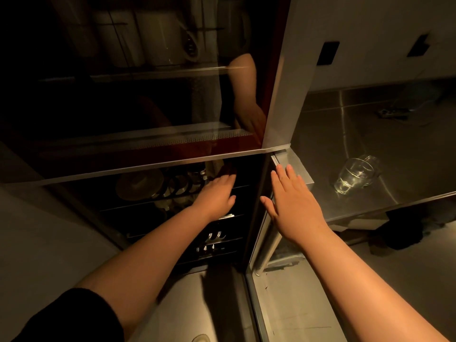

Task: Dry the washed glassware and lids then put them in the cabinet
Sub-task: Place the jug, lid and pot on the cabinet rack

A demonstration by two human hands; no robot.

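Dim kitchen, steel counter [385, 149] w/ clear glasses [356, 175] at right; left hand [217, 196] flat, fingers loose, inside lower cabinet [153, 174] by lids [176, 186]; right hand [292, 201] spread, empty, on door edge

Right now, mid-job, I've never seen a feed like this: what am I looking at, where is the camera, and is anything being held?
This is a single picture from a wide-angle camera worn on a person's head, looking forward and down, so both bare arms reach away from you. There is no machine here.

The left hand stretches into the open lower part of a dark cabinet, over racks with round lids or plates; the light is too dim to tell which. The right hand lies flat and open against the edge of the cabinet door. Neither hand visibly holds anything.

To the right, clear glassware sits on a steel counter.
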